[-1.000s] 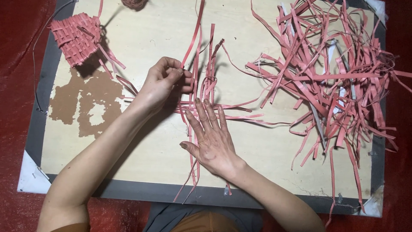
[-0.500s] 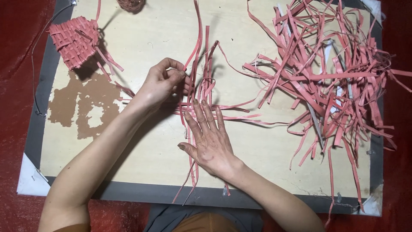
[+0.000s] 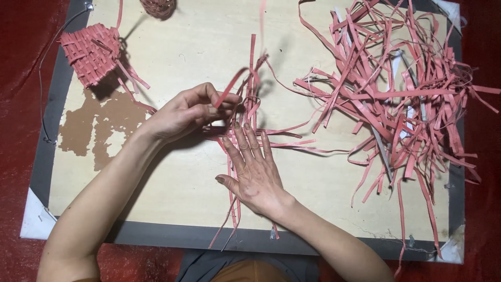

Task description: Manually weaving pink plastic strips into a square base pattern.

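Note:
Pink strips [image 3: 250, 112] lie crossed in a flat weave at the middle of a pale wooden board [image 3: 198, 52]. My left hand [image 3: 190, 112] pinches one pink strip [image 3: 229, 91] and lifts its end over the weave. My right hand [image 3: 253, 167] lies flat, fingers spread, pressing the lower strips down onto the board. Both forearms reach in from the near edge.
A big loose heap of pink strips [image 3: 396, 94] covers the board's right half. A woven pink piece [image 3: 91, 52] sits at the far left, another woven item [image 3: 159, 6] at the top edge. A brown worn patch [image 3: 99, 125] marks the board. Red cloth [image 3: 21, 104] surrounds it.
My left hand has lifted and bent a strip up over the weave. My right hand stays pressed flat on the strips. The view has shifted slightly.

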